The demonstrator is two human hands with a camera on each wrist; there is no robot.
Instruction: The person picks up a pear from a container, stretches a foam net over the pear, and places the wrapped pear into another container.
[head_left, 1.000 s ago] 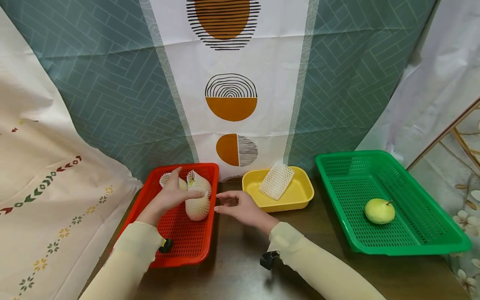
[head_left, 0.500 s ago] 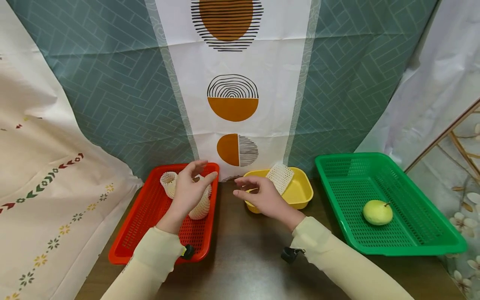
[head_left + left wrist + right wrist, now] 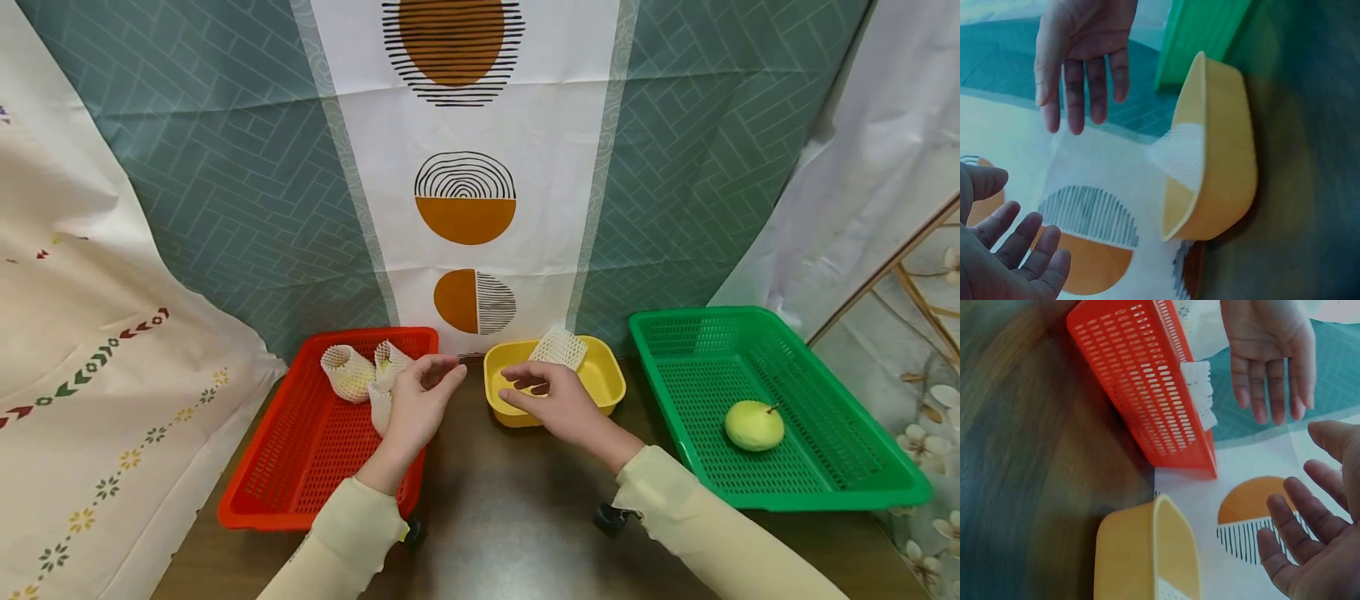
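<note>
My left hand (image 3: 418, 407) hovers over the right rim of the red basket (image 3: 322, 458), fingers loosely bent and holding nothing. In the basket lie three whitish foam-net bundles, with yellowish fruit showing in a back one (image 3: 349, 377); my left hand partly covers the others. My right hand (image 3: 558, 402) is in front of and above the yellow tray (image 3: 602, 379), its fingers relaxed and apart. A white foam net (image 3: 561, 348) rests in that tray, partly hidden by the hand. Both wrist views show the palms facing each other with a gap between them.
On the right stands a green basket (image 3: 701, 392) with one bare yellow-green pear (image 3: 753, 426) in it. The dark wooden table (image 3: 510, 508) runs between the baskets. A patterned cloth (image 3: 480, 125) hangs behind.
Both hands have moved right. The left hand has come away from the wrapped fruit to the basket's right rim; the right hand has gone from beside the red basket to the yellow tray.
</note>
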